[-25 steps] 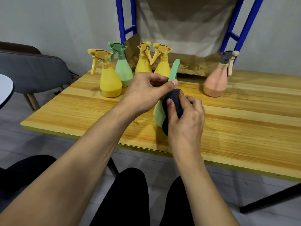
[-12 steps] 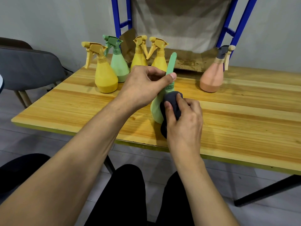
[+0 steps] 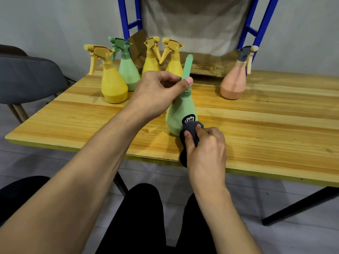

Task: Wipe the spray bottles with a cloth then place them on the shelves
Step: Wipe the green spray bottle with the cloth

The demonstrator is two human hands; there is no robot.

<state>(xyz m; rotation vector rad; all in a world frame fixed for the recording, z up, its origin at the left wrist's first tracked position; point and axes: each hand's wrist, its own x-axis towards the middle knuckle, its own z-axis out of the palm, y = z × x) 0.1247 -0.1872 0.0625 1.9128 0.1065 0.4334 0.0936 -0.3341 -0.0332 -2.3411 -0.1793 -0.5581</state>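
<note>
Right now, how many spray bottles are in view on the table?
6. One green bottle in the hands at the near edge; three yellow and one green clustered back left; one pink back right. None appears hidden.

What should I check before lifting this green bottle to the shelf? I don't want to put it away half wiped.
1. Left hand firmly holds the green bottle by its top: ok.
2. Right hand presses the dark cloth on the bottle's lower side: ok.
3. Bottle wiped all round: cannot tell, far side hidden.
4. Bottle standing on the table: ok.
5. Room on the blue shelf frame: cannot tell, only the uprights and some cardboard show.
6. Other bottles, like the pink bottle, out of the way: ok.
</note>
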